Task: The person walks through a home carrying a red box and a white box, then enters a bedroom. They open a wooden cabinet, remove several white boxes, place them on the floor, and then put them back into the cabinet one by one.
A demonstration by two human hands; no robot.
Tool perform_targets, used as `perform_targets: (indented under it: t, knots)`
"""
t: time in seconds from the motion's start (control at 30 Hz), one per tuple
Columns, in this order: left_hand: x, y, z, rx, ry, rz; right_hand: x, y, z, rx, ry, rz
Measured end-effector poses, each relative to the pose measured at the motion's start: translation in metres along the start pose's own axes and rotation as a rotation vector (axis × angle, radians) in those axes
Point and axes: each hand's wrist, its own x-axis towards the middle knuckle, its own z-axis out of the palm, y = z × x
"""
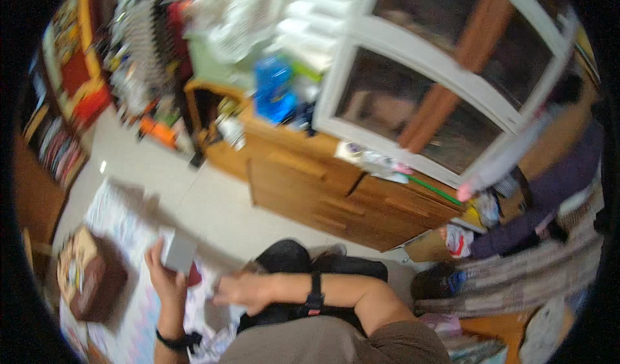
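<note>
My left hand [167, 279] holds a small white-grey box [179, 252] between thumb and fingers, above a patterned cloth [140, 286]. Just below the box a dark red thing [194, 275] shows; its kind is unclear. My right hand [247, 289] reaches across my lap toward the left hand, blurred, with its thumb apart from the fingers and nothing visible in it. To the left of my left hand, a brown bag or box [99, 286] with lighter things at its top stands on the cloth.
Beyond my knees stands a wooden cabinet [300, 184] with drawers. On it are a blue plastic container [273, 90] and a white-framed glass-door cabinet [416, 134]. A shelf of books [55, 148] is at the far left. At the right, a striped cloth [523, 267] covers a seat or bed.
</note>
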Motion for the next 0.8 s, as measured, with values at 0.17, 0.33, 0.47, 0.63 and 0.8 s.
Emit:
perform_targets:
  t: [0.17,0.33,0.47,0.63,0.8]
  knots:
    - [-0.046,-0.036,0.039,0.329,-0.145,-0.196,-0.002,0.003,0.006,-0.075,0.134,-0.192]
    - [-0.059,-0.069,0.055,0.262,-0.593,-0.359,-0.008,-0.001,0.008,-0.258,0.369,-0.456]
    - [-0.062,-0.081,0.050,0.134,-0.751,-0.412,-0.031,-0.005,-0.004,0.234,0.349,-0.147]
    - [-0.069,-0.102,0.052,0.234,-0.797,-0.364,-0.125,0.028,-0.116,-0.257,0.806,0.142]
    - [-0.066,-0.124,0.058,0.172,-0.829,-0.356,-0.295,0.015,-0.303,-1.145,1.370,0.460]
